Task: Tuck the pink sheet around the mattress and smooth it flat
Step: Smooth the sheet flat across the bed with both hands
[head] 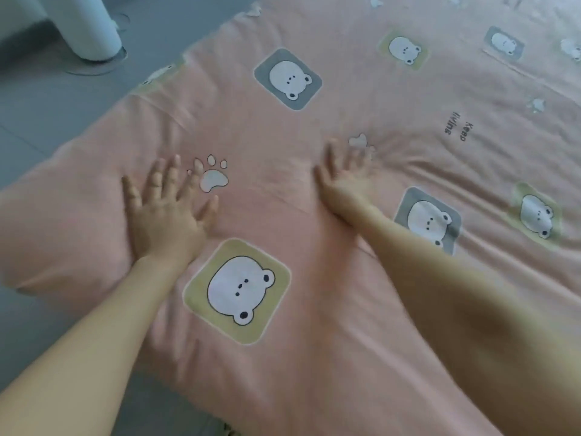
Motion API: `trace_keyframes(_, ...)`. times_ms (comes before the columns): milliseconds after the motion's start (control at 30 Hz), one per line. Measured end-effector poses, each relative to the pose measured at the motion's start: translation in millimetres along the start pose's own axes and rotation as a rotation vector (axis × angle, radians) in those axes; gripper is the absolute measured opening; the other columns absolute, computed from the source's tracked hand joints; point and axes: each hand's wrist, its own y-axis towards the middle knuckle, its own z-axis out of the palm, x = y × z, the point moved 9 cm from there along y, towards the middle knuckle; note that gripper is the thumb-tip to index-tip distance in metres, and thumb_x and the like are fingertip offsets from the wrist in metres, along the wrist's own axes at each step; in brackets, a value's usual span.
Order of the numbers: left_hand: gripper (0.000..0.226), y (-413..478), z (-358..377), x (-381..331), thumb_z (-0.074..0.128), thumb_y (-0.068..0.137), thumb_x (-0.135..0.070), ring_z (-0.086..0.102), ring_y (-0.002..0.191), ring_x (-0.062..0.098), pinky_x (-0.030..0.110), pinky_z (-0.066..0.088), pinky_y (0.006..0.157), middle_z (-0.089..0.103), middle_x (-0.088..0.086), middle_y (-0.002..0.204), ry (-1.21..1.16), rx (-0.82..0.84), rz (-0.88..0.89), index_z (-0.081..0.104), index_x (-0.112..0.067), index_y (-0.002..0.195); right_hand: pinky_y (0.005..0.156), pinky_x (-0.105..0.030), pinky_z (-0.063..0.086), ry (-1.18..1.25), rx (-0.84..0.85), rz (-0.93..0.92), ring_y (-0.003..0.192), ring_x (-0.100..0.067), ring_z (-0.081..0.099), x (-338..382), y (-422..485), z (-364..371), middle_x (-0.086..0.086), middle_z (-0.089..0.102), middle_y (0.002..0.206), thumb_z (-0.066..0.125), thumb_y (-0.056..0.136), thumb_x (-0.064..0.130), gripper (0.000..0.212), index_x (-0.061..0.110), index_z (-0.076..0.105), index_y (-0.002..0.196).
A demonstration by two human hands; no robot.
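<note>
Because creases remain on the pink sheet (314,215) that covers the mattress, the left hand (166,212) beside the paw print (212,177) and the right hand (345,180) beyond it press flat, fingers spread, probably to smooth it.

Pink sheet (314,127) bears printed words, seemingly "Keep living", seen upside down

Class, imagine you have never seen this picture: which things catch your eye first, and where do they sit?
First, the two bare hands pressed flat with fingers spread on the pink sheet: the left hand left of centre, the right hand near the middle. Next, the white bear face in a yellow square, just below the left hand.
</note>
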Motion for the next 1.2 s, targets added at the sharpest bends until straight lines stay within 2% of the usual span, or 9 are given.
trace_keyframes(133,0.060,0.7,0.3,64.5,0.015,0.093,-0.056,0.000,0.146,0.028,0.067,0.000,0.108,0.003,0.002,0.160,-0.030,0.088,-0.290,0.007,-0.035,0.149,0.112,-0.060,-0.008,0.031,0.008,-0.432,0.144,-0.038,-0.010,173.0,-77.7,39.1,-0.016,-0.002,0.158,0.024,0.096,0.052,0.057,0.036,0.012,0.149)
trace_keyframes(300,0.058,-14.5,-9.6,125.1,0.019,0.096,-0.051,-0.002,0.142,0.044,0.071,0.003,0.106,-0.002,0.011,0.159,-0.165,0.315,-0.538,0.006,-0.035,0.150,0.115,-0.054,-0.003,0.111,0.154,-0.783,0.147,-0.024,0.004,181.7,-186.3,35.7,-0.003,0.014,0.159,0.017,0.096,0.047,0.051,0.039,0.026,0.146)
trace_keyframes(367,0.059,-10.6,-28.6,105.0,0.021,0.096,-0.049,-0.002,0.141,0.049,0.070,0.001,0.107,-0.002,0.020,0.157,-0.143,0.328,-0.526,0.005,-0.031,0.150,0.115,-0.057,0.004,0.216,0.064,-0.637,0.146,-0.021,0.015,129.1,-178.8,2.1,0.000,0.023,0.156,0.020,0.095,0.047,0.053,0.036,0.029,0.146)
trace_keyframes(467,0.059,-5.9,-61.9,-17.3,0.025,0.096,-0.047,-0.002,0.141,0.047,0.069,0.000,0.107,0.003,0.019,0.157,-0.111,0.147,-0.134,0.009,-0.030,0.150,0.115,-0.057,0.004,0.136,-0.124,-0.081,0.146,-0.025,0.012,-1.0,-135.1,-45.4,-0.005,0.017,0.158,0.034,0.095,0.048,0.059,0.034,0.017,0.149)
trace_keyframes(600,0.058,-77.5,-73.9,-231.9,0.025,0.095,-0.049,-0.002,0.144,0.038,0.066,-0.001,0.108,0.004,0.009,0.159,-0.202,0.121,0.361,0.011,-0.034,0.149,0.113,-0.061,0.003,-0.037,0.014,0.345,0.146,-0.029,0.005,-153.6,-135.0,-36.5,-0.011,0.007,0.159,0.032,0.093,0.053,0.066,0.033,0.007,0.150)
trace_keyframes(700,0.058,-189.4,-22.5,-317.3,0.019,0.094,-0.054,-0.003,0.145,0.036,0.068,0.000,0.107,0.000,0.006,0.159,-0.131,0.336,0.563,0.008,-0.037,0.148,0.111,-0.063,0.004,-0.026,0.052,0.503,0.147,-0.022,-0.001,-270.8,-223.5,0.5,-0.003,0.000,0.160,0.020,0.091,0.061,0.064,0.037,0.006,0.149)
trace_keyframes(867,0.061,-315.2,15.4,-296.1,0.017,0.090,-0.056,0.029,0.135,0.043,0.068,0.014,0.103,0.038,0.016,0.147,0.035,0.538,0.609,0.044,-0.028,0.138,0.111,-0.062,0.012,0.003,0.189,0.965,0.147,-0.021,0.000,-417.0,-487.3,33.6,-0.003,-0.001,0.160,0.015,0.089,0.066,0.069,0.037,0.001,0.150)
trace_keyframes(1000,0.064,-310.0,-27.2,-320.8,0.015,0.091,-0.056,0.013,0.142,0.041,0.062,0.015,0.108,0.011,0.015,0.157,0.125,0.485,0.500,0.022,-0.029,0.149,0.108,-0.057,0.026,0.064,0.219,0.966,0.142,-0.031,0.021,-481.4,-529.7,-5.2,-0.010,0.013,0.158,0.023,0.094,0.057,0.064,0.033,0.008,0.151)
trace_keyframes(1200,0.060,-326.1,-87.1,-547.4,0.028,0.093,-0.057,0.001,0.144,0.039,0.061,0.011,0.110,0.004,0.011,0.159,-0.085,0.235,0.803,0.018,-0.034,0.148,0.111,-0.059,0.011,-0.082,-0.074,0.663,0.142,-0.033,0.021,-556.7,-392.9,-84.4,-0.013,0.019,0.156,0.029,0.094,0.050,0.059,0.029,0.020,0.149)
